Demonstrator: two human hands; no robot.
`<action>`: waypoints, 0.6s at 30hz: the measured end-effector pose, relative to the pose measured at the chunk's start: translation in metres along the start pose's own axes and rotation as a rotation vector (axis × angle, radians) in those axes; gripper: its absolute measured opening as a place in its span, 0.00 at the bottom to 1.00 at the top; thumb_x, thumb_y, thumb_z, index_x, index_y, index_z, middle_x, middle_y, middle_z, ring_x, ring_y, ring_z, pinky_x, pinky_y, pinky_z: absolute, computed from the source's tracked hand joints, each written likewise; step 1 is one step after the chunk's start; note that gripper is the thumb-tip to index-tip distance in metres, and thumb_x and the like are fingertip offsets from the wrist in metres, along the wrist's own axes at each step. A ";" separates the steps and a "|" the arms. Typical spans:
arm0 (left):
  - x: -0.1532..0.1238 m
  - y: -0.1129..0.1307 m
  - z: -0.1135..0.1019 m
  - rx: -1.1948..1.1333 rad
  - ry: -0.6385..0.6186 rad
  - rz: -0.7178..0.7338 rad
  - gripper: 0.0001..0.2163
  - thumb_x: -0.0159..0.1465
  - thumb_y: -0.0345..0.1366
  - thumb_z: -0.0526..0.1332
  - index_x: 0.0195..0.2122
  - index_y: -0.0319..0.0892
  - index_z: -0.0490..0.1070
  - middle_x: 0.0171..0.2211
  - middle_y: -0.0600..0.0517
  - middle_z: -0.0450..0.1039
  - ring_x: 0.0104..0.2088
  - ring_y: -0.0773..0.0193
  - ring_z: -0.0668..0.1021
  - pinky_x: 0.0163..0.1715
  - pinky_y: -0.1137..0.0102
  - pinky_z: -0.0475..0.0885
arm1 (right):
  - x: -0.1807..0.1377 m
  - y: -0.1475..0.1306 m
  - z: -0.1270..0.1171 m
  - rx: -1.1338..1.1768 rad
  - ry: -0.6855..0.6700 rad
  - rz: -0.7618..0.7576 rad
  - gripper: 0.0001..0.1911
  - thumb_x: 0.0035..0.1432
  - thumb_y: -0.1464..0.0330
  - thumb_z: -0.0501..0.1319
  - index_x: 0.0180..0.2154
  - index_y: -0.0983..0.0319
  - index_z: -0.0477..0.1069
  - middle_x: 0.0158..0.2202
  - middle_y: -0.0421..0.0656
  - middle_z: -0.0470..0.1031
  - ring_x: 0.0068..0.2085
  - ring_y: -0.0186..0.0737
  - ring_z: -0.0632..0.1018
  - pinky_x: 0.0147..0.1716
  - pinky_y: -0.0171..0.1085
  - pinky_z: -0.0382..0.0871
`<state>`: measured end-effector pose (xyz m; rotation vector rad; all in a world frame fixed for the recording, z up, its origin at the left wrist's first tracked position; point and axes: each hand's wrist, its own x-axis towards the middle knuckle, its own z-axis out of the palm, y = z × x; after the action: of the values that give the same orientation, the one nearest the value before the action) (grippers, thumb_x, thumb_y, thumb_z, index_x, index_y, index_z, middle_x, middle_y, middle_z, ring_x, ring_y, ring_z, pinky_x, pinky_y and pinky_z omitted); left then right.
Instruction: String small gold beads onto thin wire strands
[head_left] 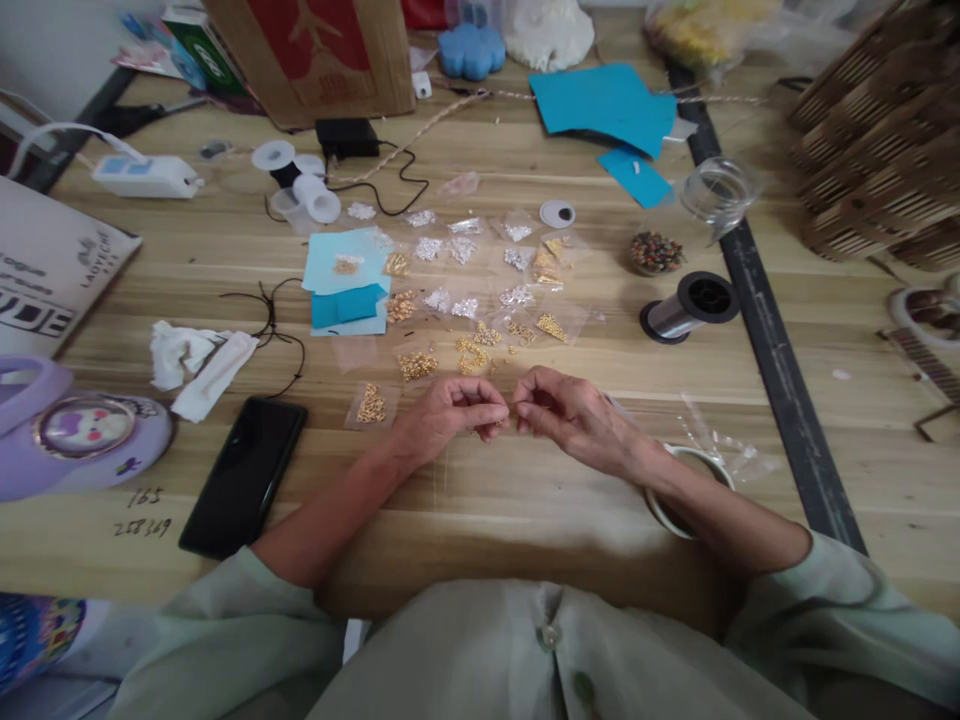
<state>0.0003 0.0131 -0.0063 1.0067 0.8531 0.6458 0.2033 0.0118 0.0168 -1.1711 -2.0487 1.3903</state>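
My left hand [454, 412] and my right hand [566, 410] meet fingertip to fingertip low over the wooden table [480, 500]. Both pinch something very small between thumb and fingers; it is too small to name, maybe a gold bead or thin wire. Just beyond my hands lie several small clear bags of gold beads [417, 365] and silver beads [439, 300]. A bag of gold rings [370, 405] lies left of my left hand. My right forearm rests over a white round ring [686, 460].
A black phone [244, 475] lies at the near left, crumpled tissue [196, 368] and a black cord [274, 325] beyond it. A spool of wire [690, 307], a cup of coloured beads [656, 253] and a glass jar [720, 190] stand at the right. Blue paper [346, 290] lies mid-table.
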 end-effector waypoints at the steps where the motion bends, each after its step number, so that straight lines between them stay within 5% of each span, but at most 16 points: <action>1: 0.001 -0.001 0.000 -0.032 0.016 -0.001 0.09 0.54 0.37 0.67 0.28 0.36 0.73 0.24 0.52 0.74 0.23 0.72 0.73 0.25 0.75 0.69 | 0.000 0.001 0.000 -0.016 0.011 0.000 0.04 0.62 0.69 0.55 0.38 0.63 0.66 0.29 0.41 0.72 0.28 0.32 0.72 0.26 0.32 0.62; 11: 0.004 -0.002 0.000 -0.180 0.166 0.022 0.09 0.51 0.35 0.69 0.26 0.36 0.72 0.25 0.52 0.75 0.23 0.72 0.73 0.24 0.75 0.68 | -0.013 -0.018 -0.019 -0.338 -0.049 -0.040 0.07 0.61 0.66 0.57 0.32 0.61 0.69 0.20 0.36 0.66 0.20 0.30 0.65 0.23 0.32 0.58; 15: 0.003 -0.003 0.001 -0.156 0.153 0.055 0.08 0.52 0.35 0.68 0.27 0.35 0.73 0.25 0.52 0.75 0.23 0.72 0.73 0.24 0.75 0.68 | -0.014 -0.025 -0.017 -0.218 0.126 -0.150 0.05 0.61 0.67 0.57 0.39 0.61 0.68 0.37 0.43 0.72 0.28 0.32 0.72 0.26 0.32 0.67; 18: 0.003 -0.005 0.002 -0.137 0.131 0.071 0.07 0.54 0.35 0.67 0.27 0.36 0.73 0.24 0.52 0.74 0.23 0.72 0.73 0.25 0.75 0.68 | -0.010 -0.017 -0.010 -0.171 0.143 -0.205 0.10 0.62 0.69 0.56 0.47 0.61 0.66 0.50 0.48 0.67 0.34 0.33 0.74 0.30 0.33 0.71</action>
<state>0.0036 0.0124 -0.0109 0.8808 0.8776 0.8272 0.2088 0.0067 0.0378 -1.0591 -2.1485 1.0238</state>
